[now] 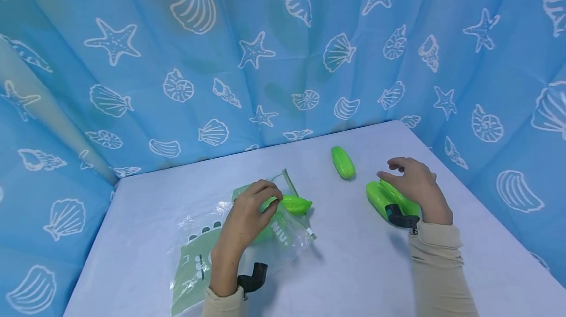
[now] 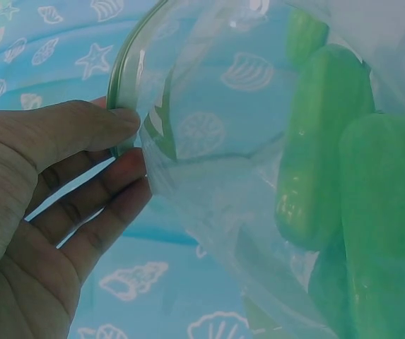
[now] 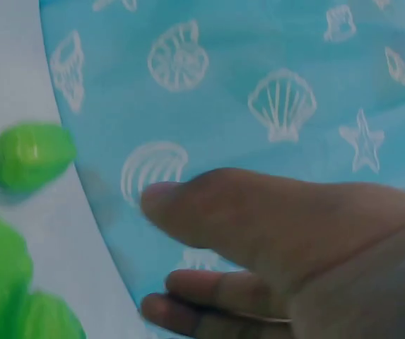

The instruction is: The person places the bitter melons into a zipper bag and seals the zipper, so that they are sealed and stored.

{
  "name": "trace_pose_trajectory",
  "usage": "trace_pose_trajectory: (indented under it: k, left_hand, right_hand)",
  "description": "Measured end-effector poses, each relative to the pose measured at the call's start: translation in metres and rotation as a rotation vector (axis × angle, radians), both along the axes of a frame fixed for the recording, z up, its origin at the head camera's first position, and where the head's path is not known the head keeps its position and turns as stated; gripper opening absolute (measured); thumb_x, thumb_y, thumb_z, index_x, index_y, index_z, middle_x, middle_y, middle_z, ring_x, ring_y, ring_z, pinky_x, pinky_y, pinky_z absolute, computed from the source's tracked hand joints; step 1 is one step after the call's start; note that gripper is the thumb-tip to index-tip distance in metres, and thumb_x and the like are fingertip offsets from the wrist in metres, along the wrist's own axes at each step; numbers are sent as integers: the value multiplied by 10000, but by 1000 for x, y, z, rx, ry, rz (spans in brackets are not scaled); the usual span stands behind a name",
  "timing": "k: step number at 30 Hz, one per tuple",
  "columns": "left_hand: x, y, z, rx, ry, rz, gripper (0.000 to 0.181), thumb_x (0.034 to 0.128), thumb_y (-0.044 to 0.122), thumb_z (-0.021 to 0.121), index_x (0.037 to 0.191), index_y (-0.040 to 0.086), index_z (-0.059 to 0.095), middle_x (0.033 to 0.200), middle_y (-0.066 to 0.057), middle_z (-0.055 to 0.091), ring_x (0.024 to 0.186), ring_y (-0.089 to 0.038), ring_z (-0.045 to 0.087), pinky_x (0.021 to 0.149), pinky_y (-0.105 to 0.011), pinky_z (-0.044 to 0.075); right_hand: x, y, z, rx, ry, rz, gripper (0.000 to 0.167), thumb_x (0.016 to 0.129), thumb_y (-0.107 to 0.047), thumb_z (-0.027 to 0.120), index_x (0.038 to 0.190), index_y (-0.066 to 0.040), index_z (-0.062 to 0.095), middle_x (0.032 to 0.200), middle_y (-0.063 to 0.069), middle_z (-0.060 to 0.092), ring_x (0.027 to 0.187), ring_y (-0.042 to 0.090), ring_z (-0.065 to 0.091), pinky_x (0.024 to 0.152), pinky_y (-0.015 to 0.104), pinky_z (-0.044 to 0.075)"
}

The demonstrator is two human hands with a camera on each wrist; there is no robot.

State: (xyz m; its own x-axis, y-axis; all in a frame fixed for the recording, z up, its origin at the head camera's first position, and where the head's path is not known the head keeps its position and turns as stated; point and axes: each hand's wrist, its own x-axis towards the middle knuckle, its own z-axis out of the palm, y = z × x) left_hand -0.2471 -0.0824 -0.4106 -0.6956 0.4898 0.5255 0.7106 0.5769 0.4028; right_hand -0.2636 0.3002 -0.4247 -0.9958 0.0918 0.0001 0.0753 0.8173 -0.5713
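Left hand (image 1: 247, 214) pinched the clear plastic bag (image 1: 194, 258) rim; right hand (image 1: 415, 184) hung near oblong, glossy green gourds (image 1: 378, 198), fingers bent, empty.

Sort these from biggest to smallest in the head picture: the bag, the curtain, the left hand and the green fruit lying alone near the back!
1. Curtain
2. Bag
3. Left hand
4. Lone green fruit

That's how they look here; the hand is nearer the camera than the fruit, so it may look extra big.
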Motion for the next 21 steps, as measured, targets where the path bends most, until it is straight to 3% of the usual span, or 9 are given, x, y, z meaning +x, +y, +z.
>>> trace_pose_trajectory:
  k: [4,10,14,21]
  left_hand:
    - [0,-1,0,-2,4,-1,207,847,-57,761,945,122,728,1045,16,652,986,-130,625,837,-256,554]
    - [0,-2,-2,-1,13,-7,197,844,-51,767,947,112,728,1038,14,652,986,-133,623,832,-260,555]
    - [0,-1,-2,0,8,-10,193,845,-47,768,954,109,731,1038,12,651,985,-132,621,829,-259,555]
    - [0,1,-3,-12,16,-9,193,857,-40,759,959,121,736,1041,16,653,985,-124,620,841,-250,550]
  right_hand:
    - [2,16,-2,15,-113,-4,750,960,-493,607,1403,93,452,1333,302,526,1213,506,455,907,714,300]
    - [7,29,-4,-3,-227,-20,839,937,-536,610,1412,126,412,1358,335,491,1242,549,424,942,749,304]
    - [10,35,-6,-25,-324,-9,864,924,-558,609,1412,130,420,1398,369,426,1259,578,390,930,691,408]
    - [11,43,-12,-51,-387,-18,861,918,-543,625,1391,152,439,1398,398,392,1262,590,373,921,652,448]
